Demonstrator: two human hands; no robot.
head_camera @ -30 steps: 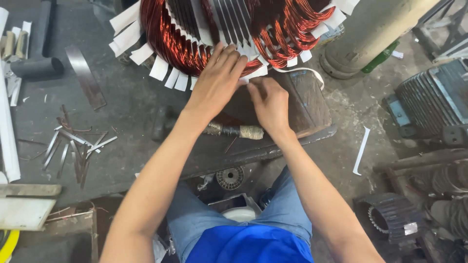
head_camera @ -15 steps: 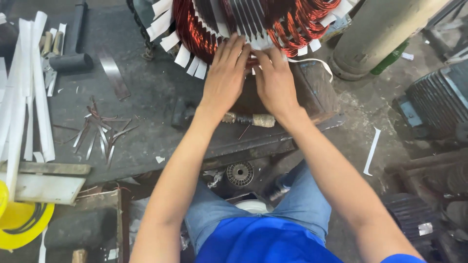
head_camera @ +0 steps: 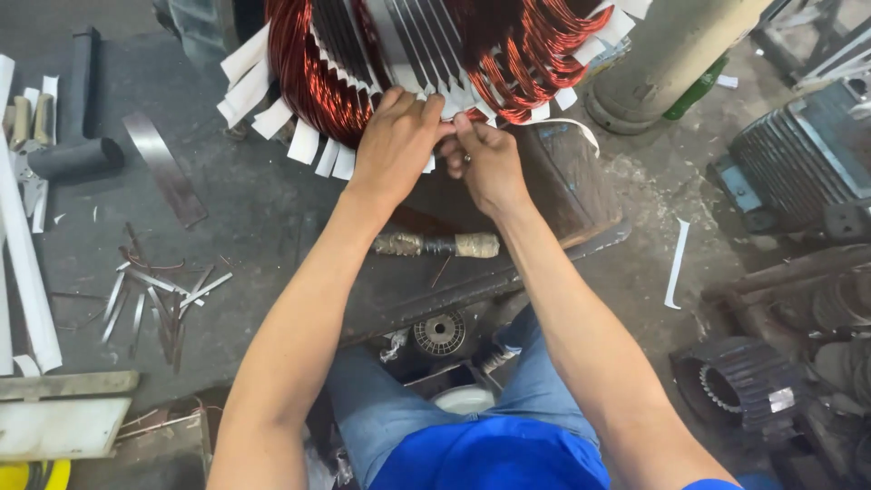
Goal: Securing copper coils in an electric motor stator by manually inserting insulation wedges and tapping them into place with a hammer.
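A large motor stator point(head_camera: 426, 36) with copper-red wire coils point(head_camera: 313, 77) and white paper insulation strips point(head_camera: 304, 141) sticking out of its slots lies at the top centre. My left hand point(head_camera: 396, 145) rests flat on the coil edge, fingers pressing the windings. My right hand point(head_camera: 485, 159) is just beside it, fingers pinched on a white paper strip at the slot edge. A tool with a taped handle point(head_camera: 435, 243) lies on the surface below both hands.
Several thin metal slivers point(head_camera: 154, 295) and a flat metal strip point(head_camera: 165, 180) lie at left, with long white strips point(head_camera: 27, 263) and a dark hammer point(head_camera: 77, 154). A grey pipe point(head_camera: 671, 54) stands top right. Motor housings point(head_camera: 798, 154) and a finned casing point(head_camera: 739, 386) sit on the right.
The view has shifted, bringing the stator lower and more to the right in frame. My right hand has curled from flat into a pinch at the slot edge; my left hand stays on the coils.
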